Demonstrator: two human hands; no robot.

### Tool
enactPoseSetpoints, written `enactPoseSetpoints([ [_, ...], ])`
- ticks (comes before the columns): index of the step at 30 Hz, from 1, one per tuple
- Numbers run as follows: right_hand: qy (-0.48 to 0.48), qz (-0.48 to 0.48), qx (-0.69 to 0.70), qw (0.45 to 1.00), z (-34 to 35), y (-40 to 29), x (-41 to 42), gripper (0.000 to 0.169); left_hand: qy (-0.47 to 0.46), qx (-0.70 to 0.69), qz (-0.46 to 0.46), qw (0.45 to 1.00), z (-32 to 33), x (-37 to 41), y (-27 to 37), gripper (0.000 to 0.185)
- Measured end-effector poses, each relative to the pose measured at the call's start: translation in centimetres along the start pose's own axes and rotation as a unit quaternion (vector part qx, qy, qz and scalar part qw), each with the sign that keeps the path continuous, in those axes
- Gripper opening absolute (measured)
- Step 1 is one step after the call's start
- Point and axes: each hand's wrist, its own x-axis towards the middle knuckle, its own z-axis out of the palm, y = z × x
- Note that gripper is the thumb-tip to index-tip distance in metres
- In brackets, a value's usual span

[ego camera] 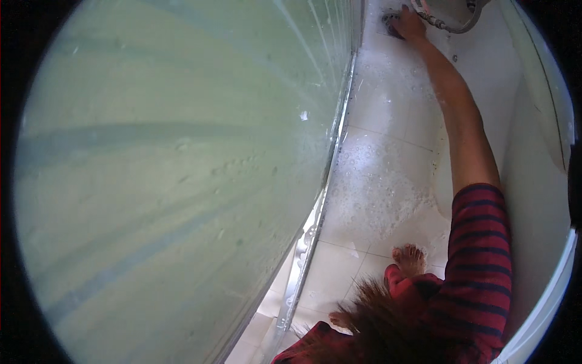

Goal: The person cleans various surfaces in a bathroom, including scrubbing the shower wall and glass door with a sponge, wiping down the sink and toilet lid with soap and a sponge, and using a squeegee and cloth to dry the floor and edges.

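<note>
My right hand (pixel 411 25) is at the far end of the wet tiled shower floor (pixel 377 104), with my arm stretched out. Its fingers are over or against a round, dark floor drain (pixel 391 19); whether they hold anything is too small to tell. Just right of the hand, a flexible metal shower hose (pixel 468 28) curves along the top edge. Soap suds (pixel 368 182) and bubbles lie on the tiles between the drain and my bare foot (pixel 410 259). My left hand is out of view.
A wet, streaked glass panel (pixel 173 173) fills the left side. A metal track (pixel 302 259) runs along its foot. On the right, close to my arm, is the side of a white tub or basin (pixel 532 200). Hair partly hides the lower middle.
</note>
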Motion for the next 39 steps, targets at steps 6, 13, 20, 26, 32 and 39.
enactPoseSetpoints([
  [6, -0.061, 0.156, -0.074, 0.983, 3.1, -3.5, 0.5, 0.033, -0.064, 0.142, 0.084, 0.984, -1.0, 0.0, -0.1, 0.039],
  [13, -0.093, 0.038, -0.134, 0.986, 1.8, -3.2, 0.3, 0.035, -0.038, 0.067, 0.06, 0.995, -0.4, -1.2, 1.2, 0.041],
  [20, -0.082, 0.109, -0.02, 0.99, 2.8, 0.9, 3.5, 0.045, -0.045, 0.053, 0.042, 0.997, 1.1, -2.1, -1.0, 0.042],
  [26, -0.153, -0.097, 0.105, 0.978, 3.8, 2.9, 3.5, 0.042, -0.042, 0.068, 0.046, 0.996, 0.2, -2.2, -0.1, 0.043],
  [32, -0.048, -0.255, 0.117, 0.959, 3.8, 2.3, 2.6, 0.032, -0.047, 0.068, 0.046, 0.996, 0.3, -1.9, -0.2, 0.044],
  [39, -0.039, -0.271, 0.01, 0.962, 2.1, -1.4, 0.8, 0.043, -0.049, 0.079, 0.049, 0.994, -0.2, -2.0, 0.1, 0.045],
])
